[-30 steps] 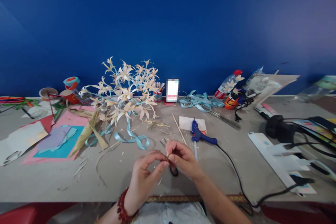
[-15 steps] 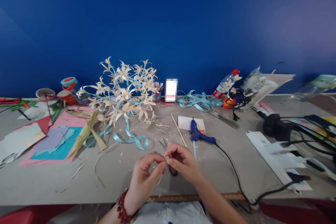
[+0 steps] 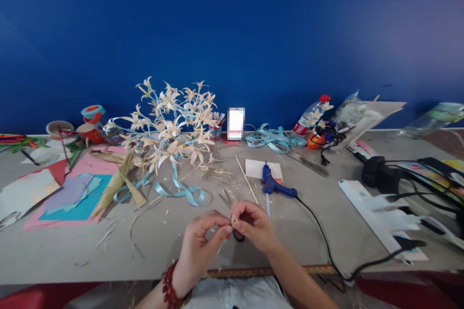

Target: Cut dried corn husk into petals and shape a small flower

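Observation:
My left hand (image 3: 205, 236), with red beads at the wrist, and my right hand (image 3: 256, 226) meet near the table's front edge. Both pinch a small pale piece (image 3: 235, 220) between thumb and fingertips; most of it is hidden by the fingers. Beneath my hands lie scissors (image 3: 225, 198), their blades apart and part of them covered. A wooden stick (image 3: 247, 180) and a blue glue gun (image 3: 271, 182) are just beyond my right hand. Farther left stands a bunch of pale handmade flowers (image 3: 170, 125) on light blue stems, with a curled blue ribbon (image 3: 183, 192) below.
Dried husks (image 3: 115, 186) rest on coloured paper (image 3: 78, 210) at the left. More blue ribbon (image 3: 270, 139), a tilted bottle (image 3: 308, 117) and thin wires (image 3: 308, 162) are at the back right. A power strip (image 3: 377, 219) with cables lies at the right. Scraps dot the tabletop.
My fingertips have shifted slightly on the small pale piece, which showed more between them half a second ago. The whole view has drifted a little; the table's things stay put.

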Motion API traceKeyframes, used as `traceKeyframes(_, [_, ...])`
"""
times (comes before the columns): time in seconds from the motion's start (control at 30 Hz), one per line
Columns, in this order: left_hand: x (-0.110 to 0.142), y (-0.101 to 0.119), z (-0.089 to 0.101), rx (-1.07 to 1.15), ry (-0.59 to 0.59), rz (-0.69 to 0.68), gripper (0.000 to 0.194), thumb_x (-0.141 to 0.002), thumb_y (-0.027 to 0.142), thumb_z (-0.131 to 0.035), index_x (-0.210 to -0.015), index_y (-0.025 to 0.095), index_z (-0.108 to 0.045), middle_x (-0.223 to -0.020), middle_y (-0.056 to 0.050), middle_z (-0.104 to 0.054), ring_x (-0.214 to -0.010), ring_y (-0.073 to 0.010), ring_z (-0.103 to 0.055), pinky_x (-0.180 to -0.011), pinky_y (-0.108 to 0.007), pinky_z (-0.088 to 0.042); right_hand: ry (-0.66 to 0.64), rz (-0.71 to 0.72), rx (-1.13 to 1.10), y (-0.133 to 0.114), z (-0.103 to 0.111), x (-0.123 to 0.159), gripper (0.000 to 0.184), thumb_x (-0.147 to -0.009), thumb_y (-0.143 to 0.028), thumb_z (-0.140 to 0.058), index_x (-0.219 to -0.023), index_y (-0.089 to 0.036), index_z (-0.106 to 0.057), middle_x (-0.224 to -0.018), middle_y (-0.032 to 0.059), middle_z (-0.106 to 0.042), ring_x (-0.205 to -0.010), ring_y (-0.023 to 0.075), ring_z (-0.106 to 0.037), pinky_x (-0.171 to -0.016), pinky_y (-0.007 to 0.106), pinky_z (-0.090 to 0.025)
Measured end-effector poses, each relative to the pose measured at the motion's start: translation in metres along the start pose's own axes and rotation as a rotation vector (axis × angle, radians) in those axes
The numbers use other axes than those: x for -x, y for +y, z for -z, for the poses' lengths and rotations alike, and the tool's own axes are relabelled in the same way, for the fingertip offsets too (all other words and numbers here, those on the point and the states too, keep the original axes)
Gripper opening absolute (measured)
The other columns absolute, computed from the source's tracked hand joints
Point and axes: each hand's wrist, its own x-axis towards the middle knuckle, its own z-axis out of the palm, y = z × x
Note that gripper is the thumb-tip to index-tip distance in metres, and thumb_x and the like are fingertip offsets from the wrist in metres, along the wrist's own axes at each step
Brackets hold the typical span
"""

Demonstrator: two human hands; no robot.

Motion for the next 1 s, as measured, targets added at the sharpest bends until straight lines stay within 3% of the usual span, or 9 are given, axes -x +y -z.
traceKeyframes(0.3, [0.001,-0.001,0.003,-0.192,0.071,-0.09,0.008,-0.083,0.021,-0.066,-0.081,0.023,-0.074,-0.071,-0.004,-0.07,-0.072,-0.0199,-0.063,-0.08,-0.034,-0.049,0.035,0.081,0.157,-0.005,-0.002,0.0,0.028,-0.082,-0.044,-0.069,-0.074,-0.019,-0.061,-0.067,-0.0008,-0.049,-0.054,0.0104,-0.043,-0.045,0.02,-0.035])
traceKeyframes(0.43, [0.0,0.0,0.001,-0.062,0.079,-0.004,0.011,-0.085,0.026,-0.064,-0.08,0.019,-0.072,-0.076,-0.005,-0.071,-0.078,-0.0198,-0.064,-0.076,-0.029,-0.049,0.024,0.123,0.193,-0.006,-0.002,0.001,0.027,-0.084,-0.044,-0.066,-0.075,-0.019,-0.062,-0.067,-0.0003,-0.05,-0.056,0.0114,-0.044,-0.047,0.021,-0.034])
traceKeyframes(0.67, [-0.003,0.0,0.003,0.184,-0.023,0.231,0.022,-0.085,0.035,-0.065,-0.076,0.015,-0.07,-0.068,-0.003,-0.067,-0.068,-0.0153,-0.059,-0.067,-0.024,-0.046,-0.025,0.22,0.311,-0.012,0.002,-0.003,0.027,-0.088,-0.044,-0.062,-0.076,-0.02,-0.064,-0.066,0.0003,-0.055,-0.061,0.0144,-0.049,-0.058,0.026,-0.038])
traceKeyframes(0.83, [-0.003,-0.004,0.006,0.226,-0.073,0.264,0.019,-0.082,0.033,-0.069,-0.075,0.015,-0.069,-0.068,-0.002,-0.068,-0.068,-0.0146,-0.059,-0.069,-0.024,-0.045,-0.072,0.276,0.351,-0.013,0.005,-0.004,0.023,-0.089,-0.041,-0.062,-0.079,-0.021,-0.066,-0.067,0.0007,-0.058,-0.063,0.0151,-0.051,-0.061,0.027,-0.039])
traceKeyframes(1.0, [0.0,-0.005,0.003,0.354,-0.036,0.291,0.019,-0.079,0.034,-0.072,-0.078,0.016,-0.067,-0.068,-0.001,-0.068,-0.067,-0.0132,-0.059,-0.067,-0.022,-0.045,-0.105,0.288,0.344,-0.012,0.007,-0.004,0.013,-0.089,-0.034,-0.063,-0.084,-0.022,-0.067,-0.073,0.0016,-0.062,-0.067,0.0157,-0.054,-0.064,0.028,-0.041])
